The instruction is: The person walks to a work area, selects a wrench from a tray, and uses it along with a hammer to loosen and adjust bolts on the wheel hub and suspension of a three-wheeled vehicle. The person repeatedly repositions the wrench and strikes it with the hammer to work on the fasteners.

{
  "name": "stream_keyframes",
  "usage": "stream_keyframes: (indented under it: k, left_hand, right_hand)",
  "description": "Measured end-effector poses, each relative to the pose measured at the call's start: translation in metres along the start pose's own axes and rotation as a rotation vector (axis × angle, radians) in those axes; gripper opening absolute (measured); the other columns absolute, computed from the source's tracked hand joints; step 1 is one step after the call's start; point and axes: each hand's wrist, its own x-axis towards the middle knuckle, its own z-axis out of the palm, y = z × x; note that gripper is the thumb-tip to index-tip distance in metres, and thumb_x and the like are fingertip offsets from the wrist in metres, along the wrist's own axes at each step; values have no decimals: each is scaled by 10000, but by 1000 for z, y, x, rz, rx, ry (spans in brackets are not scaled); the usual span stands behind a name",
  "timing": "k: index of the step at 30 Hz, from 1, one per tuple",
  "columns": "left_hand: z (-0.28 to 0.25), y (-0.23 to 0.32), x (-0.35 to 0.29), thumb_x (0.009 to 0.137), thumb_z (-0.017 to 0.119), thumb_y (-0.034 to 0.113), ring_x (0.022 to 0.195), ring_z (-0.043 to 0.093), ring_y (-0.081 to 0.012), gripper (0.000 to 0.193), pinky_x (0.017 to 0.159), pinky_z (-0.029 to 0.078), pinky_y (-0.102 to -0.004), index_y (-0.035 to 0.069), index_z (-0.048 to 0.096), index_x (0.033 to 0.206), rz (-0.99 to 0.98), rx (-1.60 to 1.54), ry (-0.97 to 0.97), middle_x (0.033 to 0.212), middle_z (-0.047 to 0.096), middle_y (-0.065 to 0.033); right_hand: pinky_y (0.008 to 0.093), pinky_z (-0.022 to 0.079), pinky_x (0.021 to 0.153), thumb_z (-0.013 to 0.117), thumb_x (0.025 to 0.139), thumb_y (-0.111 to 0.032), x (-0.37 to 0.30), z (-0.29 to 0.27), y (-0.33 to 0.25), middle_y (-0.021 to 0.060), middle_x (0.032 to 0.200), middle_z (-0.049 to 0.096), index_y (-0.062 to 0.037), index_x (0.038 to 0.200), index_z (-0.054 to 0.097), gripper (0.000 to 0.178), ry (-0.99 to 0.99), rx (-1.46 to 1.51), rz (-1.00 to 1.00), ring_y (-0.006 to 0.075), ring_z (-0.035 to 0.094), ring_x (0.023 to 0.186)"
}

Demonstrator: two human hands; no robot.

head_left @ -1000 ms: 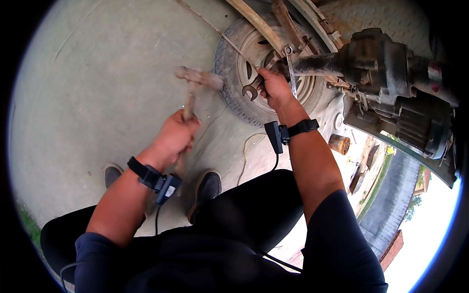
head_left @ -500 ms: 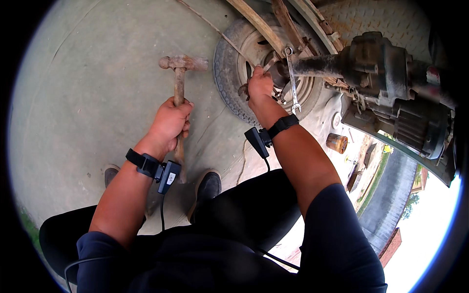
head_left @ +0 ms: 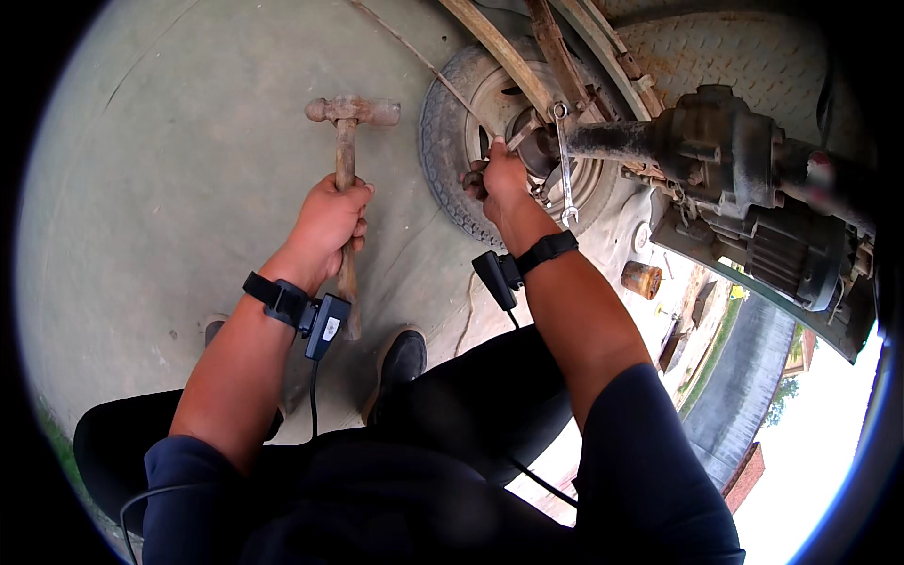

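My left hand (head_left: 330,224) is closed around the wooden handle of a ball-peen hammer (head_left: 356,111), its rusty head pointing away from me above the floor. Against the inner side of a wheel (head_left: 450,155), my right hand (head_left: 506,184) is curled around a rusty metal piece (head_left: 474,182). Only a curved end of that piece shows at the left of the fist; the rest is hidden by my fingers. Just right of this hand, a combination wrench (head_left: 566,168) sits lengthwise by the hub end of the axle (head_left: 612,139).
A greasy gear housing (head_left: 720,141) and a finned motor (head_left: 800,250) sit along the axle at right. Leaf springs (head_left: 499,47) cross above the wheel. A thin rod (head_left: 414,56) runs toward it. On the ground lies a rusty can (head_left: 641,280); my shoe (head_left: 403,363) is below.
My left hand and the hammer have shifted up slightly. My right hand has moved a little right and down, and more of the rusty piece shows. The view has shifted slightly too.
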Motion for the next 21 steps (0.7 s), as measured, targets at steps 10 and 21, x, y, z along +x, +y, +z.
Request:
stream_keyframes:
  k: [10, 21]
  left_hand:
    - [-9, 10, 8, 908, 614, 170, 509, 423, -90, 142, 437, 372, -273, 97, 495, 933, 29, -32, 6, 687, 445, 21]
    - [-23, 2, 18, 909, 618, 173, 496, 401, -82, 141, 428, 362, -268, 104, 497, 929, 19, -55, 41, 665, 428, 33]
  right_hand:
    - [350, 432, 456, 412, 1042, -390, 8, 12, 16, 50, 697, 500, -84, 965, 471, 321, 71, 299, -55, 244, 559, 539]
    - [330, 418, 457, 411, 1042, -395, 1, 6, 12, 28, 672, 493, -98, 903, 471, 334, 39, 316, -8, 219, 546, 519]
